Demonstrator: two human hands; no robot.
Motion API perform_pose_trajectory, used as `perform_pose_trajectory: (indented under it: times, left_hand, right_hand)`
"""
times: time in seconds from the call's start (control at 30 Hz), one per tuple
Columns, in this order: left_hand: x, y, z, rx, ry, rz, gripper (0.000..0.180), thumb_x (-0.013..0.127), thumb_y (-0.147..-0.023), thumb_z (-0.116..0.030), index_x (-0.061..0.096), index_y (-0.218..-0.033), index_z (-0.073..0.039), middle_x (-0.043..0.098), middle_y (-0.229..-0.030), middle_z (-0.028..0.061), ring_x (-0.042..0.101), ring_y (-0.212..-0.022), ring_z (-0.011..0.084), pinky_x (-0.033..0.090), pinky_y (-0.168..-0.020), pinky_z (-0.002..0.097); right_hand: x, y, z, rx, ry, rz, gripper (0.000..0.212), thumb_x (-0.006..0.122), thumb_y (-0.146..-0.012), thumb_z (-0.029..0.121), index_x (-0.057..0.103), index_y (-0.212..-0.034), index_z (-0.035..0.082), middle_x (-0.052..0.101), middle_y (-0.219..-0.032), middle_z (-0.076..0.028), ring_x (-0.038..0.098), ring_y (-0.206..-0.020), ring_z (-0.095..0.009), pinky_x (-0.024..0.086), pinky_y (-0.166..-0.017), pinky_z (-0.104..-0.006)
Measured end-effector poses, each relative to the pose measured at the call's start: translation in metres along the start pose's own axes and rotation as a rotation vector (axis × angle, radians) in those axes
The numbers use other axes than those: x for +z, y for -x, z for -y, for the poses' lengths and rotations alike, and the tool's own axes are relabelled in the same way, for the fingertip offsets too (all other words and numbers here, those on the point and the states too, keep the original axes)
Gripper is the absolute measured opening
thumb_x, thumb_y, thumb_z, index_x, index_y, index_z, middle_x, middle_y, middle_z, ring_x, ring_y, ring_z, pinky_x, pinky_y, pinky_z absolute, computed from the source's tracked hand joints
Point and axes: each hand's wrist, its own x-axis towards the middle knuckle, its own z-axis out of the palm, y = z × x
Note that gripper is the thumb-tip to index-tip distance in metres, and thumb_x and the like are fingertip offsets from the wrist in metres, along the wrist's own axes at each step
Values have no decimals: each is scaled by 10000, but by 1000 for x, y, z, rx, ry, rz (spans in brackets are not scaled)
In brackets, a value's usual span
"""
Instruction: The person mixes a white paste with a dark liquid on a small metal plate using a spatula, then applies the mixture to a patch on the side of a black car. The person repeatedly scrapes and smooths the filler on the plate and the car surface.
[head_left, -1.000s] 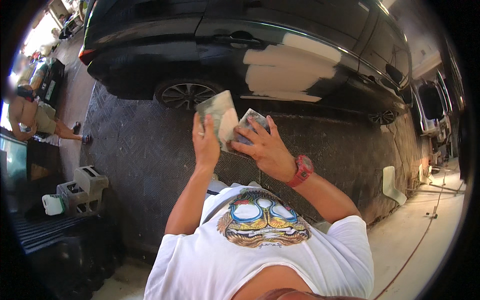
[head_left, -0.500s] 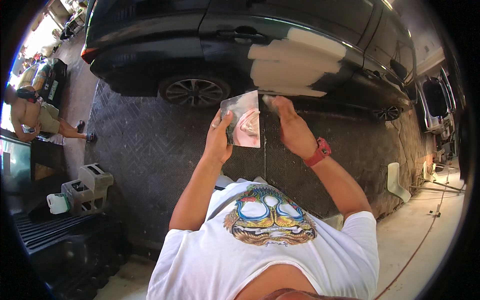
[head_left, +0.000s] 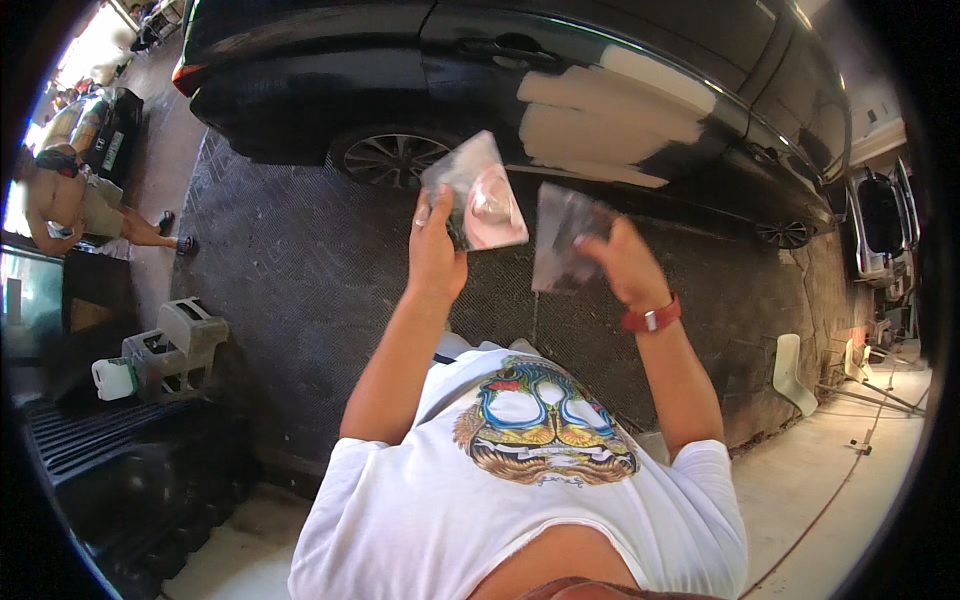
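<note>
In my left hand (head_left: 434,250) is a flat, smeared mixing board (head_left: 466,178), tilted, with the thumb over its near edge. A mound of pinkish filler paste (head_left: 492,208) lies on its face. My right hand (head_left: 632,265) grips a thin, greyish, square filler spreader (head_left: 560,235), blurred by motion and apart from the board. Both hands are in front of a dark car (head_left: 470,95). A broad, pale beige patch of filler (head_left: 600,125) with ragged edges covers part of its door, below and right of the door handle.
The car's rear wheel (head_left: 392,160) is just beyond the board. At left stand a grey plastic step stool (head_left: 190,345), a white jug (head_left: 114,379) and a black ribbed liner (head_left: 95,460). Another person (head_left: 75,205) is at far left. A pale curved panel (head_left: 793,375) stands at right.
My right hand has drawn back from the car's side toward me and turned, bringing the spreader's flat face into view. The board in my left hand has risen slightly and tilted.
</note>
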Motion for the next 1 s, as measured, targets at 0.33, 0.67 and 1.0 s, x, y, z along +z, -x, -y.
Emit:
perform_pose_trajectory:
  times: [0.33, 0.67, 1.0]
  left_hand:
    - [-12, 8, 1, -307, -26, 191, 519, 518, -1069, -338, 403, -1503, -78, 576, -1392, 93, 600, -1239, 211, 518, -1021, 369]
    - [-3, 17, 7, 333, -851, -75, 469, 457, -1085, -343, 520, -1371, 23, 650, -1245, 175, 612, -1129, 239, 452, -998, 355]
    - [3, -3, -1, -36, 88, 62, 322, 520, -1071, -206, 530, -1340, -30, 636, -1206, 92, 602, -1119, 160, 505, -959, 322]
  right_hand:
    - [-25, -16, -30, -208, 3, 37, 559, 691, -891, 36, 503, -1415, 83, 642, -1236, -97, 569, -1218, -182, 412, -1062, -318]
    - [63, 24, -3, -786, 1162, 70, 447, 609, -847, 26, 675, -1244, 221, 561, -1407, -66, 446, -1387, -319, 208, -1164, -646]
    - [69, 12, 16, -785, 629, 65, 651, 615, -831, -69, 455, -1414, 173, 368, -1535, -230, 493, -1342, -445, 542, -1001, -471]
